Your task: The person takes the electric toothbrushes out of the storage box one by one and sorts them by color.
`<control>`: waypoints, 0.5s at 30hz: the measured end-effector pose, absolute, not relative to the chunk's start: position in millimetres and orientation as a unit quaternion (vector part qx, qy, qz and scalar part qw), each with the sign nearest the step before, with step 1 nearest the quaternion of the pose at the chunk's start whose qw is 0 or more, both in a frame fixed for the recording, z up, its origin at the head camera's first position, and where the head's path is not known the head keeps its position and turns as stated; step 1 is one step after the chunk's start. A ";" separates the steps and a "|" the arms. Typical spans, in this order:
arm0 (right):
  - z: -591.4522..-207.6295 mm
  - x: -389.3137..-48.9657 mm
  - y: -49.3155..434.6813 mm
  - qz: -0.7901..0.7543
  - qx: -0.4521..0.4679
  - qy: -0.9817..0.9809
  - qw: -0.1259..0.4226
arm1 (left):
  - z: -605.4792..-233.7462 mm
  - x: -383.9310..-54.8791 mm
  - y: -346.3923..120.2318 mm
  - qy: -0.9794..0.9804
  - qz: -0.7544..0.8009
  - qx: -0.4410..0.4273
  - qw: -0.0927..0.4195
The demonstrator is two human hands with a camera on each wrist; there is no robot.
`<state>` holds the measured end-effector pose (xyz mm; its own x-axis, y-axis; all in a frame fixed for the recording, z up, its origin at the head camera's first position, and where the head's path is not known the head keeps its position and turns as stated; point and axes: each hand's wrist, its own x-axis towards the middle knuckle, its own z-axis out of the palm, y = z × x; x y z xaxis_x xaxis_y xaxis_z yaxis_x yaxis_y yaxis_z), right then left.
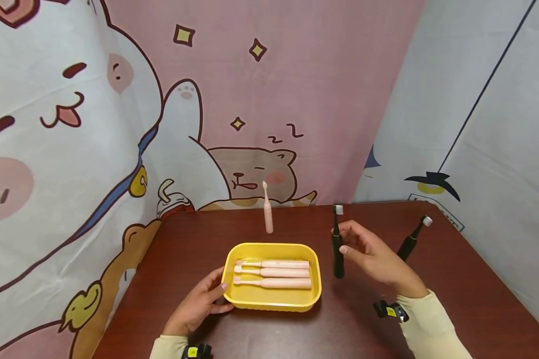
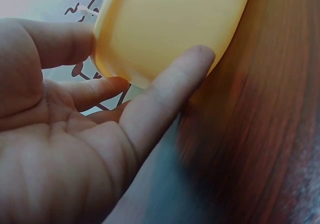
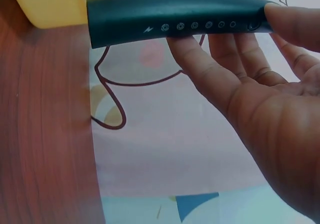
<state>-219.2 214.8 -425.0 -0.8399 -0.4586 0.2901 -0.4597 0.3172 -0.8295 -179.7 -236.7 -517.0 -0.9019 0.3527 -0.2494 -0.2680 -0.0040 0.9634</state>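
Your R hand (image 1: 375,257) has the black toothbrush (image 1: 338,257) pinched btwn thumb and fingertips, digits only part-way open, w/ the brush upright just right of the yellow tray (image 1: 271,303). Your L hand (image 1: 202,301) holds the tray's left end, thumb at the rim, fingers spread round the wall. Three pink toothbrushes (image 1: 285,272) lie side by side in the tray, heads toward your L hand; another pink brush (image 1: 268,217) stands behind it, and a second black brush (image 1: 406,248) is partly hidden behind your R hand. Tray looks smooth, prob. plastic, w/ rounded corners; handles are slim rounded cylinders; the table (image 1: 188,239) is glossy reddish-brown w/ wood grain. R wrist view shows a lightning mark and a row of small round symbols on the handle, unreadable from the head cam; only the head cam gets its pale bristles.
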 end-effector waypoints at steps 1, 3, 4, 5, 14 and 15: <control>-425.5 -218.4 217.2 0.511 0.281 -0.812 0.003 | -517.3 -179.5 -237.1 0.670 0.709 0.032 0.219; -426.5 -216.6 222.4 0.508 0.274 -0.816 0.011 | -517.7 -179.3 -237.6 0.668 0.710 0.034 0.220; -426.9 -215.5 224.9 0.506 0.271 -0.819 0.014 | -517.9 -179.3 -237.7 0.667 0.711 0.035 0.220; -427.3 -214.3 227.4 0.502 0.266 -0.823 0.018 | -518.0 -179.3 -237.8 0.666 0.711 0.036 0.221; -433.7 -206.8 248.2 0.497 0.260 -0.826 0.047 | -517.7 -179.3 -237.4 0.668 0.710 0.033 0.221; -434.5 -206.0 250.2 0.499 0.260 -0.825 0.048 | -517.8 -179.3 -237.1 0.668 0.710 0.033 0.221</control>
